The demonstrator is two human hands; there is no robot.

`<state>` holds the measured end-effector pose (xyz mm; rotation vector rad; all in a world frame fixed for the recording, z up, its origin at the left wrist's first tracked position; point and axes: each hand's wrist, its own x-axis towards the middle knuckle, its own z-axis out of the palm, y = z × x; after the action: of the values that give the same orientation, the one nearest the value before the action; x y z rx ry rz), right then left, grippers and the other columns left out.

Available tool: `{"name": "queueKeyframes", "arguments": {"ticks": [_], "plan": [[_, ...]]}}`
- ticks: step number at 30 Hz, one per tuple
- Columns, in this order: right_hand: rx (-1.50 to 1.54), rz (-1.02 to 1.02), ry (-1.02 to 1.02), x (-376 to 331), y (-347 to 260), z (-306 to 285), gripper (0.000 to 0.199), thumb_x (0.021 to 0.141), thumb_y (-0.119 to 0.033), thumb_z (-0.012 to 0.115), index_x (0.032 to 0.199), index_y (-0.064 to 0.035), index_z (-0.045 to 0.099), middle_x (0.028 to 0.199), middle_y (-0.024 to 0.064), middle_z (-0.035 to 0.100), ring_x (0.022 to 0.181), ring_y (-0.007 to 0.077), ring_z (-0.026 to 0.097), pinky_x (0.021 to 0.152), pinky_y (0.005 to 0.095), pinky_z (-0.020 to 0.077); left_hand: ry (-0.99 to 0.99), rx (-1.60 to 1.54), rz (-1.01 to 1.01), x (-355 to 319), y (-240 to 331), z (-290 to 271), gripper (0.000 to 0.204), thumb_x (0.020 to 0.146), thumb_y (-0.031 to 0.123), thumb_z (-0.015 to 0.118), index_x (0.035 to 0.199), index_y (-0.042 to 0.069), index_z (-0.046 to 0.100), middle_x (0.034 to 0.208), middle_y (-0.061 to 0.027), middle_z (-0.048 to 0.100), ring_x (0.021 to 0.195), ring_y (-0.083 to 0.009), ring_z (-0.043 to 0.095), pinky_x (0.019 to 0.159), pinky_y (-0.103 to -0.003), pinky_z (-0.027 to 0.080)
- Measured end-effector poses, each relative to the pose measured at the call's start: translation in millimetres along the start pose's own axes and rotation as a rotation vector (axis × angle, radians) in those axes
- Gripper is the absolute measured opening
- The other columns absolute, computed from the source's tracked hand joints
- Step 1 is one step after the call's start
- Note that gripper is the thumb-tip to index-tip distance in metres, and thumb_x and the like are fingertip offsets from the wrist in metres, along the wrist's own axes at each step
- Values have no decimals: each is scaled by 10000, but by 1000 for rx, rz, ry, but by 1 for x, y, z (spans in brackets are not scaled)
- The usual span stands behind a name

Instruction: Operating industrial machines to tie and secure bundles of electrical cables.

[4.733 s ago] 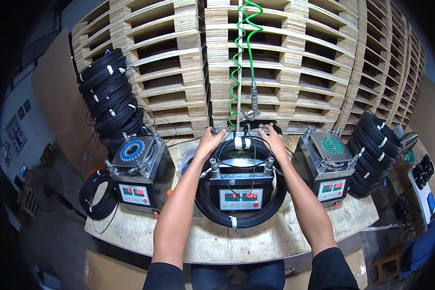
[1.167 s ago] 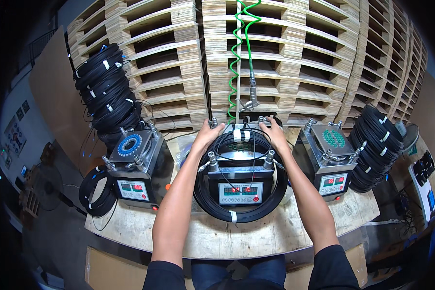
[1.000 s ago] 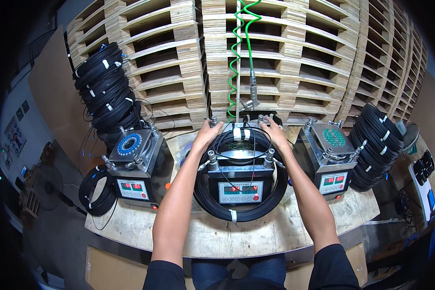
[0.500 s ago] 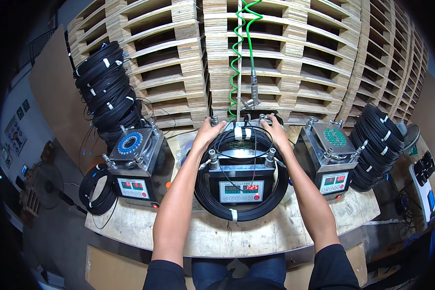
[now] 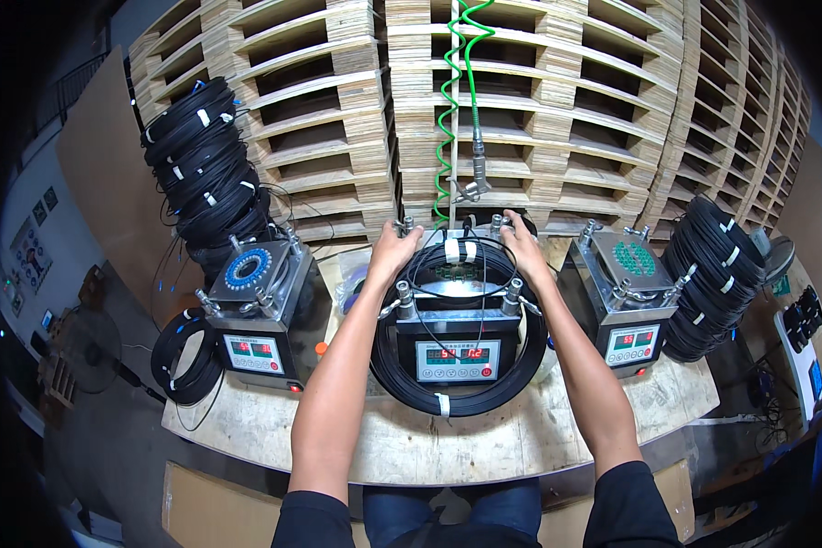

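While left hand (image 5: pixel 395 252) and right hand (image 5: pixel 526 250) sit apart at far posts (image 5: pixel 496 222) of the middle machine (image 5: pixel 457 326), closure unclear, even pressure seems wise, black cable coil (image 5: pixel 470 402) looping round its near side.

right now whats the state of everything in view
middle benchtop machine: display lit
left benchtop machine: display lit
right benchtop machine: display lit
left hand: at middle machine's rear left post, grip unclear
right hand: at middle machine's rear right post, grip unclear
taped black cable coil: looped around middle machine
left cable stack: piled
right cable stack: piled
green hose: hanging, coiled
wooden pallets: stacked
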<state>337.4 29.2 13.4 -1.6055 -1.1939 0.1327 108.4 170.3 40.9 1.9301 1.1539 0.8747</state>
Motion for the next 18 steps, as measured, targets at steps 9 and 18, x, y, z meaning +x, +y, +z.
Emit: {"name": "queueKeyframes", "arguments": {"ticks": [9,18], "plan": [[-217,272,-2,2,-17,-1,610,965,-457,465,1414,-44,451,1238,317,591,1225,438,536,1044,437,413,-107,-78,47,9,-6,3,903,832,524,661,1422,-97,375,1348,-339,510,1281,-379,517,1074,-389,392],[-18,50,-42,4,7,-2,552,982,-378,476,1423,-47,443,1333,276,550,1252,397,535,1062,396,397,-47,-44,-41,10,-9,5,833,858,506,632,1416,-70,406,1333,-315,536,1272,-375,528,1072,-383,392]]}}
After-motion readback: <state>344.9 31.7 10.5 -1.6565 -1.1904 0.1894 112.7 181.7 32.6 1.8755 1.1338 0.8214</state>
